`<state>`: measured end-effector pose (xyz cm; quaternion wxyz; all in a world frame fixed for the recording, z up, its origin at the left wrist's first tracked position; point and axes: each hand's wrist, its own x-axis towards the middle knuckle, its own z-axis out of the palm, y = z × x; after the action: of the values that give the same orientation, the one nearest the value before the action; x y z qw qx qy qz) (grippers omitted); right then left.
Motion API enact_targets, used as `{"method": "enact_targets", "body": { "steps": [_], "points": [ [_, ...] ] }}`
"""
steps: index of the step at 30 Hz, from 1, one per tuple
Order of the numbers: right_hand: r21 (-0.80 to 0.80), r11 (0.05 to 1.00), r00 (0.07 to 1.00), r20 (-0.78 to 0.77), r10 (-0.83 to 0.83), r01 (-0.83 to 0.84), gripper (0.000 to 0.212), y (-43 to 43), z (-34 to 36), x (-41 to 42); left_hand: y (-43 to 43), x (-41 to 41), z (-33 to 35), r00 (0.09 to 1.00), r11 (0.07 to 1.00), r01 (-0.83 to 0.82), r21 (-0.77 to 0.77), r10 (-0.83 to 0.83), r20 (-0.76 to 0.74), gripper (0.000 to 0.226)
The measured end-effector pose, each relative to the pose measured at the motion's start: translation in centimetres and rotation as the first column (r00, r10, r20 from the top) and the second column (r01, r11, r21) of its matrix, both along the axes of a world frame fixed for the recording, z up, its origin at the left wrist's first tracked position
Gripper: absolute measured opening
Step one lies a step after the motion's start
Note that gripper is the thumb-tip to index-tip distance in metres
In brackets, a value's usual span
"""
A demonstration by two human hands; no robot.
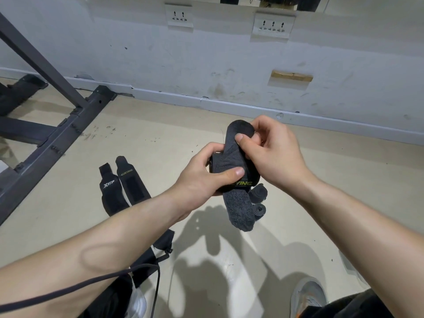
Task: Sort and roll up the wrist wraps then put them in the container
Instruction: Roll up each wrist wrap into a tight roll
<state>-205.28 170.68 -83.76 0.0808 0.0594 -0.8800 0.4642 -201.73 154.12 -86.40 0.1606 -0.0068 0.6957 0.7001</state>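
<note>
I hold a black wrist wrap (pixel 237 203) with yellow lettering above the floor, partly rolled. My left hand (pixel 206 173) grips its rolled middle, thumb pressed across the front. My right hand (pixel 273 150) pinches the wrap's upper end between thumb and fingers. The fuzzy lower end hangs free. Two flat black wraps (pixel 124 187) lie side by side on the floor to the left. Two rolled wraps (pixel 258 198) sit on the floor just below my right hand, partly hidden by the held wrap. No container is clearly visible.
A dark metal rack frame (pixel 57 138) runs along the left. The white wall (pixel 229 65) with sockets stands ahead. A black strap and a bag (pixel 151 260) lie under my left forearm. My shoe (pixel 307 294) is at the lower right.
</note>
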Motion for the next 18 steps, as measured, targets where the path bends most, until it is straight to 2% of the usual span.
{"method": "enact_targets", "body": {
  "steps": [6,10,15,18],
  "points": [
    [-0.029,0.999,0.991,0.132,-0.033,0.037,0.023,0.0,0.0,-0.2,-0.5,-0.1,0.3,0.992,0.995,0.046,-0.089,-0.056,-0.111,0.038],
    [-0.168,0.986,0.967,0.252,0.024,0.020,0.022,0.3,0.2,-0.3,-0.7,-0.1,0.3,0.985,0.992,0.049,-0.117,-0.067,-0.159,0.049],
    [-0.277,0.960,0.882,0.461,0.093,0.043,0.018,0.2,0.3,-0.1,-1.1,0.1,0.7,0.975,0.984,0.081,-0.156,-0.111,-0.194,0.076],
    [-0.337,0.936,0.819,0.562,0.112,0.104,0.019,0.2,0.2,-0.1,-1.2,0.3,1.0,0.960,0.975,0.105,-0.196,-0.150,-0.235,0.071]
  ]
}}
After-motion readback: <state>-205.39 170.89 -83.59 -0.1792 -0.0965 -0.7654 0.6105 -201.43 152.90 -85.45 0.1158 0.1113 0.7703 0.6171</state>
